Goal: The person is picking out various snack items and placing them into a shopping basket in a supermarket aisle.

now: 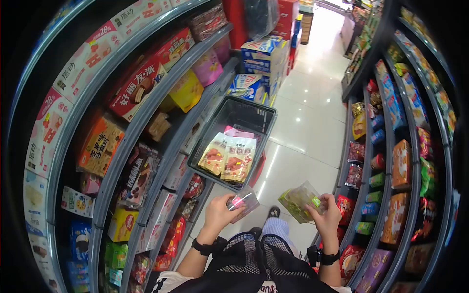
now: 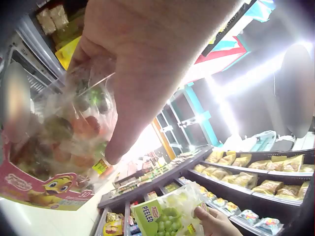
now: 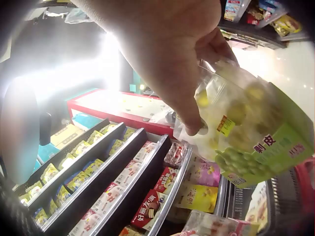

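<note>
My left hand (image 1: 219, 215) grips a clear candy pack with a pink label (image 2: 49, 184) by its top end. Colourful pieces show through the plastic, and a cartoon duck is printed on the label. On the other side, my right hand (image 1: 326, 216) pinches the upper edge of a clear pack with a green label (image 3: 266, 152). Grapes and the word PEELED are printed on it, and a small yellow price sticker shows. Both packs hang in front of my body, apart from each other. Just beyond them stands a dark shopping basket (image 1: 248, 113) holding cream snack pouches (image 1: 239, 158) and a pink pack (image 1: 237, 131).
Shelves of boxed and bagged snacks (image 1: 141, 90) curve along my left. More packed shelves (image 1: 400, 161) line the right. Stacked blue-and-white cartons (image 1: 261, 53) stand behind the basket. Pale tiled floor (image 1: 305, 132) runs up the aisle between the shelves.
</note>
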